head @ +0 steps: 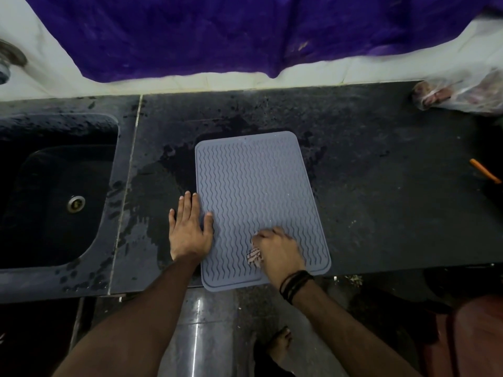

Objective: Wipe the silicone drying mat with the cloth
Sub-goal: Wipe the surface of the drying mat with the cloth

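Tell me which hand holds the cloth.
The right hand, the one with wristbands, grips the cloth on the mat; the left hand lies flat at the mat's edge.

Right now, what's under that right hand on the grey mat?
A striped cloth pokes out beneath the right hand, bunched against the mat. The hand covers most of the cloth, so its full shape stays hidden.

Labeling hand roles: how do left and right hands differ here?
The left hand lies flat with fingers spread; the right hand is curled around the cloth. Left straddles the mat's left edge, partly on the counter; right sits wholly on the mat. Both are at its near end.
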The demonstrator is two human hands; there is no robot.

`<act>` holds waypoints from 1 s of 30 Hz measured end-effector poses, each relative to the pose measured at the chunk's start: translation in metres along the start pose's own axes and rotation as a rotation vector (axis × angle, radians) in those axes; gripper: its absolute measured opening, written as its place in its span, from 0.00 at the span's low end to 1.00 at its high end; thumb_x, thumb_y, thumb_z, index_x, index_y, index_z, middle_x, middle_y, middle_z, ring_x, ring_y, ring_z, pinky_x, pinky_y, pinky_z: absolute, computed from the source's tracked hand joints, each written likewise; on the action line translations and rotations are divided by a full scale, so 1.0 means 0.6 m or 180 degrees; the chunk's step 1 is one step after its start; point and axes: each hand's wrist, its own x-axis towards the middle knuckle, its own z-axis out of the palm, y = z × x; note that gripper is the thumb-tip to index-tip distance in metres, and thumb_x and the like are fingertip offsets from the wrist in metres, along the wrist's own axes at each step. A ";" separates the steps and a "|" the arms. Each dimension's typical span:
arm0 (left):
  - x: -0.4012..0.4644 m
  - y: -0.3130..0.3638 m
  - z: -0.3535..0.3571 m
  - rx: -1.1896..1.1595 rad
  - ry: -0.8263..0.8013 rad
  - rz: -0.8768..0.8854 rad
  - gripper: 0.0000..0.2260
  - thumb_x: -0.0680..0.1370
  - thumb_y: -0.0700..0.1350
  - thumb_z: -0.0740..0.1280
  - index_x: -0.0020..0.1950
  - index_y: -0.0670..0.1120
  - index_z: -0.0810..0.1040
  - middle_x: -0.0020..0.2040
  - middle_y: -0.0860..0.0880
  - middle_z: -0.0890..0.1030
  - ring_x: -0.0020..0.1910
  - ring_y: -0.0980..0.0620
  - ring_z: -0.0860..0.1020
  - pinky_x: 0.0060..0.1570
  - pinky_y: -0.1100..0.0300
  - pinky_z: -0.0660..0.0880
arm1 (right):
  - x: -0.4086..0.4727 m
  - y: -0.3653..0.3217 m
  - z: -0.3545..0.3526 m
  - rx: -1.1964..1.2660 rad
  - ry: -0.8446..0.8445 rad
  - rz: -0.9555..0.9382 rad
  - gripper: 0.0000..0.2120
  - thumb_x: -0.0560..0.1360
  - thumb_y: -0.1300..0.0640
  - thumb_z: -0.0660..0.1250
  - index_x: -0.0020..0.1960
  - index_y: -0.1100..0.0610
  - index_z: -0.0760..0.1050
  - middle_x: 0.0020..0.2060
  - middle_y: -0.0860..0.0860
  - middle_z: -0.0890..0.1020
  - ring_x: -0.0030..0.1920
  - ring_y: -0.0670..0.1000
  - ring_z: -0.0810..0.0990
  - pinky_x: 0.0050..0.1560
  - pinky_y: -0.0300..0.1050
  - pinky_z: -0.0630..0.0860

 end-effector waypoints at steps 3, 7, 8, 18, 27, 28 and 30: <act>0.001 0.000 0.000 0.0017 -0.0015 0.0000 0.32 0.82 0.60 0.46 0.82 0.47 0.51 0.83 0.48 0.51 0.81 0.51 0.47 0.79 0.46 0.43 | -0.009 -0.005 0.012 -0.0084 -0.0033 0.0015 0.16 0.76 0.59 0.65 0.63 0.57 0.74 0.63 0.53 0.75 0.64 0.55 0.69 0.62 0.53 0.72; 0.001 -0.001 0.002 0.0025 -0.0038 0.0001 0.32 0.82 0.60 0.46 0.83 0.47 0.50 0.83 0.48 0.50 0.81 0.51 0.46 0.79 0.47 0.42 | -0.045 -0.005 0.031 -0.0136 -0.0152 -0.0028 0.16 0.78 0.58 0.62 0.65 0.56 0.72 0.65 0.54 0.72 0.67 0.57 0.66 0.65 0.56 0.70; 0.001 -0.001 0.002 0.0029 -0.0052 -0.0003 0.32 0.82 0.61 0.46 0.83 0.47 0.50 0.83 0.48 0.50 0.81 0.51 0.46 0.79 0.47 0.42 | -0.055 -0.006 0.034 -0.0149 -0.0207 -0.0045 0.17 0.78 0.57 0.62 0.66 0.56 0.71 0.66 0.54 0.71 0.68 0.57 0.65 0.66 0.57 0.69; 0.001 -0.002 0.004 0.0087 -0.0039 -0.0001 0.32 0.82 0.61 0.45 0.83 0.47 0.50 0.83 0.48 0.50 0.81 0.50 0.47 0.79 0.46 0.44 | -0.063 0.029 -0.001 0.0117 0.0266 0.0145 0.17 0.76 0.58 0.66 0.65 0.52 0.73 0.65 0.48 0.75 0.65 0.52 0.70 0.64 0.50 0.72; -0.001 -0.001 0.000 0.0078 -0.0051 -0.0010 0.32 0.82 0.61 0.45 0.83 0.47 0.51 0.83 0.48 0.50 0.81 0.51 0.47 0.79 0.46 0.43 | -0.064 0.018 0.027 -0.0105 -0.0033 0.0209 0.15 0.78 0.60 0.61 0.65 0.55 0.72 0.64 0.52 0.73 0.66 0.55 0.67 0.63 0.54 0.72; -0.001 0.000 -0.001 0.0074 -0.0061 -0.0010 0.32 0.82 0.61 0.45 0.83 0.46 0.50 0.83 0.48 0.50 0.81 0.51 0.46 0.79 0.46 0.43 | -0.072 0.018 0.030 -0.0116 -0.0064 0.0192 0.15 0.78 0.60 0.61 0.65 0.55 0.72 0.65 0.52 0.73 0.67 0.56 0.67 0.64 0.55 0.71; -0.002 0.002 -0.001 0.0073 -0.0059 -0.0013 0.32 0.82 0.61 0.45 0.83 0.46 0.50 0.83 0.48 0.50 0.81 0.51 0.47 0.79 0.46 0.43 | -0.083 0.018 0.034 -0.0141 -0.0144 0.0144 0.17 0.78 0.60 0.62 0.66 0.55 0.71 0.66 0.53 0.71 0.68 0.56 0.66 0.65 0.56 0.70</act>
